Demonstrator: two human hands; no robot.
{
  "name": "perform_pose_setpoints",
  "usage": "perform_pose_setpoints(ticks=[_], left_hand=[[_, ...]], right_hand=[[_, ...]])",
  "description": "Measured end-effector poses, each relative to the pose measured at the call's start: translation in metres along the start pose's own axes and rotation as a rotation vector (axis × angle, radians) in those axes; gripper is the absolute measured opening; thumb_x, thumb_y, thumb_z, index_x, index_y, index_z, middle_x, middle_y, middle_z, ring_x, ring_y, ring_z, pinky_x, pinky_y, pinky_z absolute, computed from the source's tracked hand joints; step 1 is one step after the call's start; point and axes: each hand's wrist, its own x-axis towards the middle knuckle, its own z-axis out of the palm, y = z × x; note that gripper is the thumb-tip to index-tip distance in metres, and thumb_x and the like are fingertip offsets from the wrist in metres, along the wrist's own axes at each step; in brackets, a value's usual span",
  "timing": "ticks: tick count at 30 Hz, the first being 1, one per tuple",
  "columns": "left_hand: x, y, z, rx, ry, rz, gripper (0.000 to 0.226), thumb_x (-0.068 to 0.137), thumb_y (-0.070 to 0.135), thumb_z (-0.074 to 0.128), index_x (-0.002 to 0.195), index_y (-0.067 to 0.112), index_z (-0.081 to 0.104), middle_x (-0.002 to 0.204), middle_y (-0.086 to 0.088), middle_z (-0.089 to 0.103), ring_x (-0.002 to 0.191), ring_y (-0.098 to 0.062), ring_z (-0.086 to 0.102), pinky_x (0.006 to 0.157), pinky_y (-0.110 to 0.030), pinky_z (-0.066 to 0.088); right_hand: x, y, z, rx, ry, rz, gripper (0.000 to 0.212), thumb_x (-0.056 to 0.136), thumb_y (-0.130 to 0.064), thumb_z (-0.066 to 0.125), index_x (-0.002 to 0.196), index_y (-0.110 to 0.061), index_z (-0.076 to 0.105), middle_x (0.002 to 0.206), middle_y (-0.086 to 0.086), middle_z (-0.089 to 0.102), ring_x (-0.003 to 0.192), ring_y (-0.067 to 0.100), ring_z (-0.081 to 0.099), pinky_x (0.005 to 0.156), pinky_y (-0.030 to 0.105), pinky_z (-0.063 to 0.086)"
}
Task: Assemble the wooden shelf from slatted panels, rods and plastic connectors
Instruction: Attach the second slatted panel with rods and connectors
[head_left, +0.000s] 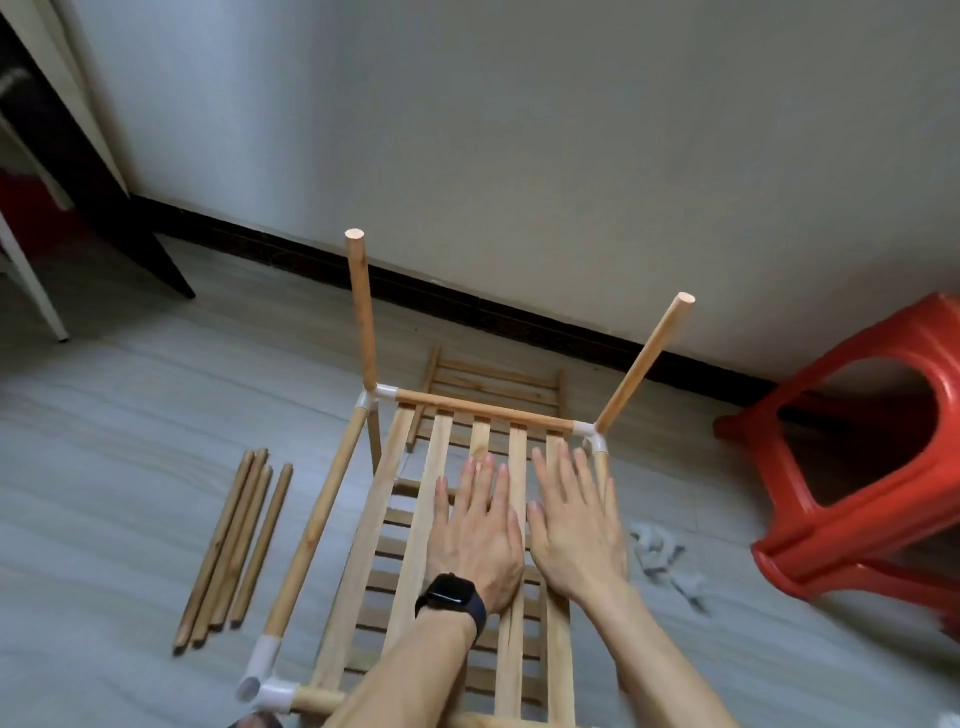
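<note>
Both grips press flat on the slatted panel (363, 545), fingers straight and holding nothing: the left grip (478, 535) is just beside the right grip (576, 530), over the panel's far right part. To seat it well, I would press evenly and spread wider, so neither side tips. The frame stands on the floor (104, 467) near its wall edge.

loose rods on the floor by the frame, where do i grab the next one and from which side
Take the rightmost loose rod at mid-shaft, from above, pinching across its width. It lies flat on the floor, slightly apart from the other three bunched rods, so there is room either side. The left hand, flat on the slatted panel, looks nearer.
</note>
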Motion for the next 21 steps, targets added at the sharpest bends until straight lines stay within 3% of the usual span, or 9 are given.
perform_pose_setpoints(ticks=[2,5,7,8,10,11,14,16,21], left_hand=[[-0.001,0.000,-0.001,0.008,-0.031,0.003,0.065,0.090,0.043,-0.010,0.151,0.025,-0.023,0.159,0.002,-0.031,0.147,-0.018,-0.029,0.113,-0.045,-0.027],[-0.004,-0.004,-0.016,0.006,-0.120,0.021,0.060,0.101,0.043,0.001,0.158,0.025,-0.011,0.164,0.003,-0.024,0.150,-0.016,-0.024,0.118,-0.045,-0.020],[0.002,-0.013,-0.037,-0.037,-0.220,0.074,0.059,0.106,0.039,0.023,0.160,0.026,0.002,0.168,0.002,-0.008,0.154,-0.019,-0.006,0.124,-0.046,-0.002],[0.008,-0.020,-0.052,-0.064,-0.252,0.097,0.059,0.105,0.038,0.031,0.160,0.027,0.011,0.168,-0.001,0.008,0.153,-0.022,0.012,0.123,-0.047,0.015],[0.020,-0.041,-0.089,-0.067,-0.234,0.130,0.053,0.103,0.035,0.042,0.154,0.030,0.030,0.153,-0.004,0.043,0.131,-0.026,0.049,0.102,-0.042,0.047],[0.023,-0.056,-0.107,-0.014,-0.182,0.141,0.048,0.102,0.034,0.043,0.150,0.030,0.038,0.142,-0.005,0.053,0.120,-0.025,0.056,0.091,-0.038,0.051],[0.024,-0.118,-0.140,0.057,-0.081,0.038,0.038,0.102,0.034,0.040,0.138,0.025,0.051,0.127,-0.003,0.062,0.106,-0.026,0.062,0.082,-0.038,0.053],[0.017,-0.169,-0.137,0.000,-0.086,-0.125,0.041,0.101,0.036,0.040,0.139,0.025,0.050,0.132,-0.004,0.061,0.113,-0.025,0.061,0.092,-0.041,0.053],[-0.024,-0.275,-0.078,-0.032,-0.176,-0.438,0.048,0.101,0.031,0.039,0.147,0.016,0.042,0.139,-0.013,0.054,0.123,-0.032,0.055,0.102,-0.041,0.047]], right_hand=[[-0.008,-0.007,-0.003,-0.108,-0.072,-0.059,0.076,0.083,-0.055,-0.019,0.157,-0.037,-0.013,0.165,0.000,-0.018,0.152,0.017,-0.018,0.121,0.052,-0.016],[-0.011,-0.012,-0.010,-0.113,-0.094,-0.050,0.083,0.078,-0.059,-0.021,0.157,-0.037,-0.011,0.166,0.000,-0.015,0.153,0.017,-0.016,0.118,0.050,-0.020],[-0.013,-0.012,-0.013,-0.119,-0.132,-0.029,0.077,0.083,-0.058,-0.014,0.157,-0.039,-0.009,0.166,-0.001,-0.014,0.153,0.015,-0.016,0.119,0.051,-0.019],[-0.013,-0.013,-0.014,-0.104,-0.134,-0.004,0.068,0.090,-0.054,-0.006,0.157,-0.040,-0.007,0.167,-0.002,-0.012,0.153,0.014,-0.014,0.120,0.052,-0.017],[-0.012,-0.020,-0.018,-0.058,-0.134,0.057,0.060,0.100,-0.042,0.015,0.158,-0.040,0.000,0.168,-0.002,-0.008,0.153,0.014,-0.010,0.121,0.055,-0.011],[-0.012,-0.026,-0.021,-0.019,-0.134,0.085,0.059,0.101,-0.038,0.021,0.158,-0.039,0.005,0.168,-0.002,-0.006,0.154,0.015,-0.009,0.121,0.057,-0.010],[-0.012,-0.058,-0.030,0.161,-0.128,0.065,0.056,0.102,-0.040,0.027,0.157,-0.037,0.020,0.168,-0.002,0.000,0.154,0.017,-0.009,0.121,0.058,-0.011],[-0.008,-0.084,-0.032,0.203,-0.133,-0.046,0.055,0.102,-0.051,0.025,0.156,-0.041,0.020,0.168,-0.005,-0.003,0.153,0.015,-0.013,0.121,0.055,-0.012],[-0.001,-0.136,-0.010,0.094,-0.168,-0.268,0.066,0.092,-0.078,0.006,0.152,-0.054,-0.009,0.162,-0.007,-0.026,0.146,0.016,-0.033,0.118,0.054,-0.019]])
